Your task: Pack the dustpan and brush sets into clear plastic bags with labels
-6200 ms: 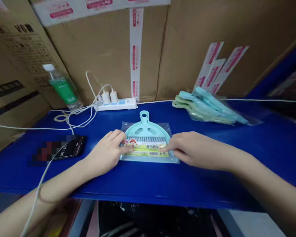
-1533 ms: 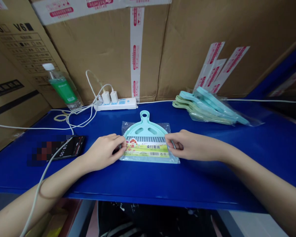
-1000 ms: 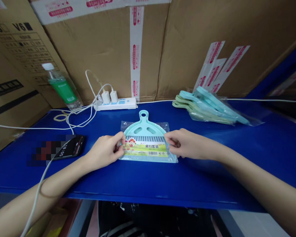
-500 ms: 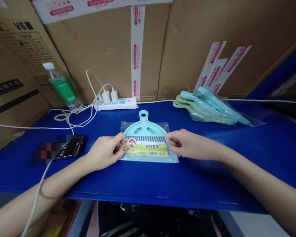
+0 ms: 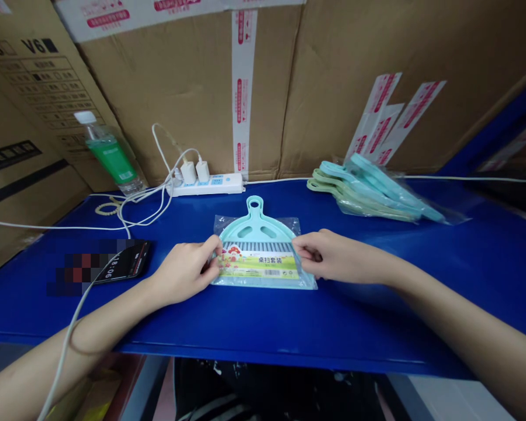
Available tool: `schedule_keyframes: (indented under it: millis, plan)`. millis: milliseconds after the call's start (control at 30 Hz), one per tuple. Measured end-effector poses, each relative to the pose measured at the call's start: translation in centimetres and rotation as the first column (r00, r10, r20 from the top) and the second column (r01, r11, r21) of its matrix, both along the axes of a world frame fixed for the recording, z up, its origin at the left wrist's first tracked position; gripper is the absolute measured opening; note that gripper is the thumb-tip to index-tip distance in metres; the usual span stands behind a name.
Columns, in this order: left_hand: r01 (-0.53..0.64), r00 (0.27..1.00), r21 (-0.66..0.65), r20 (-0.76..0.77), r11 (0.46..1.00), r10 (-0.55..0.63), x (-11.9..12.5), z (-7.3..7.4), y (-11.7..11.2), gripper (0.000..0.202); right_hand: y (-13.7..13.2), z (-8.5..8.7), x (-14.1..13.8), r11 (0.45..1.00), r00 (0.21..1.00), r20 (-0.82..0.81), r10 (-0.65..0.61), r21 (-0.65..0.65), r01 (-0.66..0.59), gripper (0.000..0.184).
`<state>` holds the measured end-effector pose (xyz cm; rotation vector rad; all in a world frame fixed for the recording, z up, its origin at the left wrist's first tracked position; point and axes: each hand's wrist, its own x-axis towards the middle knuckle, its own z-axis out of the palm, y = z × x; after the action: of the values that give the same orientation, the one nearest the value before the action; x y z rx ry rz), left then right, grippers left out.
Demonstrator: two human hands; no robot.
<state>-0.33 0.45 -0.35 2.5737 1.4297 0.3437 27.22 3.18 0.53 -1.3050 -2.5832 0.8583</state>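
The bagged dustpan [image 5: 258, 225] is laid flat on the surface [image 5: 263, 324], its side edges pinched by, and partly hidden behind, the left hand [image 5: 186, 269] and right hand [image 5: 331, 256]. The brush [image 5: 258, 246] is partly covered by the label [image 5: 256, 266]; the phone [image 5: 134, 263] is partly pixelated.

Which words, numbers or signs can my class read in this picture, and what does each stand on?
"桌扫套装": label of the dustpan package.
"V3": left carton.
"V6": same carton.
"18:06": phone, partly pixelated.
Too small or blurred: the label's smaller print, the carton's table, the tape print and the bottle label.
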Motion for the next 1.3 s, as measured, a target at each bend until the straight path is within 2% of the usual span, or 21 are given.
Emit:
schedule_keyframes:
  millis: [167,333,433,533,600,667,733,833,933,1100,1167,1300]
  plan:
    - [0.01,0.999,0.011,-0.047,1.0,-0.009,0.0,0.1,0.0,0.008,0.1,0.1,0.2,0.998,0.999,-0.037,0.008,-0.061,-0.01,0.024]
    - [0.017,0.998,0.033,-0.059,0.999,-0.015,-0.2,0.1,0.2,0.021,0.7,0.6,0.9,0.957,0.99,-0.134,0.045,-0.279,-0.081,0.026]
    - [0.012,0.998,0.049,-0.054,0.999,-0.009,-0.6,-0.3,0.6,0.025,1.1,1.1,1.4,0.943,0.984,-0.176,0.039,-0.32,-0.095,0.034]
    - [-0.038,0.997,0.087,-0.061,0.995,0.044,-0.9,-0.4,1.0,0.025,1.5,1.2,1.8,0.975,0.988,-0.15,-0.022,-0.223,-0.012,0.036]
    - [-0.093,0.989,0.125,-0.105,0.988,0.106,-1.1,-0.3,1.1,0.024,1.8,0.9,2.0,0.993,0.993,-0.037,-0.11,-0.04,0.109,0.031]
    - [-0.139,0.965,0.162,-0.198,0.977,0.17,-1.0,0.0,1.2,0.022,2.0,0.5,2.1,0.956,0.959,0.133,-0.248,0.196,0.22,0.026]
    - [-0.158,0.926,0.175,-0.317,0.972,0.207,-0.9,0.3,1.2,0.02,2.1,0.1,2.1,0.913,0.904,0.269,-0.333,0.331,0.238,0.024]
    - [-0.138,0.885,0.141,-0.426,0.98,0.186,-0.7,0.5,1.3,0.019,2.2,-0.2,2.2,0.926,0.886,0.353,-0.3,0.333,0.181,0.024]
    - [-0.11,0.887,0.115,-0.438,0.987,0.15,-0.6,0.5,1.2,0.018,2.1,-0.1,2.2,0.927,0.887,0.366,-0.28,0.344,0.151,0.024]
    - [-0.118,0.897,0.165,-0.405,0.979,0.177,-0.8,0.2,1.0,0.01,2.1,0.0,2.2,0.927,0.899,0.34,-0.275,0.341,0.154,0.025]
    - [-0.105,0.913,0.199,-0.369,0.974,0.174,-0.9,0.1,1.0,0.013,2.2,0.0,2.1,0.926,0.908,0.311,-0.282,0.335,0.173,0.024]
    - [0.005,0.949,0.255,-0.305,0.967,0.075,-1.2,-0.6,1.3,0.026,2.4,0.6,2.0,0.907,0.916,0.238,-0.324,0.353,0.229,0.021]
